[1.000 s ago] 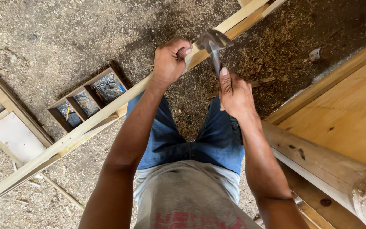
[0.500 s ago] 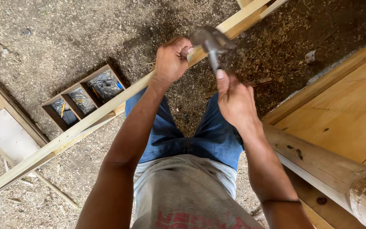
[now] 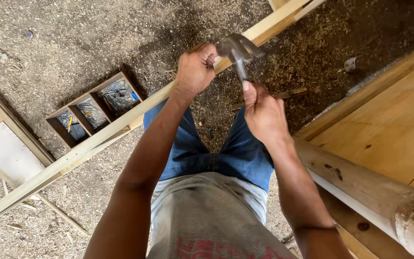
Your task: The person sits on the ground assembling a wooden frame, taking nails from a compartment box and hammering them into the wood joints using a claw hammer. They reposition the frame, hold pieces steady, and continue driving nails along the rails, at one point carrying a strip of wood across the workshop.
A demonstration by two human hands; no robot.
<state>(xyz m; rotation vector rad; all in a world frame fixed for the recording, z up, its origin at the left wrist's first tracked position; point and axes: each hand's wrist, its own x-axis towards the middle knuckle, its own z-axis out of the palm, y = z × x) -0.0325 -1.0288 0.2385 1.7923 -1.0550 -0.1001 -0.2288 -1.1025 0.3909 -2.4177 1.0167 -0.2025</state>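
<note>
My left hand (image 3: 195,69) is closed around a long pale wooden batten (image 3: 97,139) that runs diagonally from lower left to upper right. My right hand (image 3: 263,112) grips the handle of a steel claw hammer (image 3: 238,50), whose head sits just above the batten right beside my left hand's fingers. Whatever is pinched between the left fingers at the hammer head is too small to make out. My blue jeans and grey shirt fill the lower middle of the view.
A wooden compartment box (image 3: 94,108) with small hardware lies on the sawdust-covered ground left of the batten. A wooden frame with a white panel (image 3: 5,153) sits at the far left. A plywood sheet (image 3: 389,129) and a round log (image 3: 360,187) are on the right.
The hammer head has shifted slightly up and right along the batten, rising and coming back down by my left hand. Both hands keep their grips.
</note>
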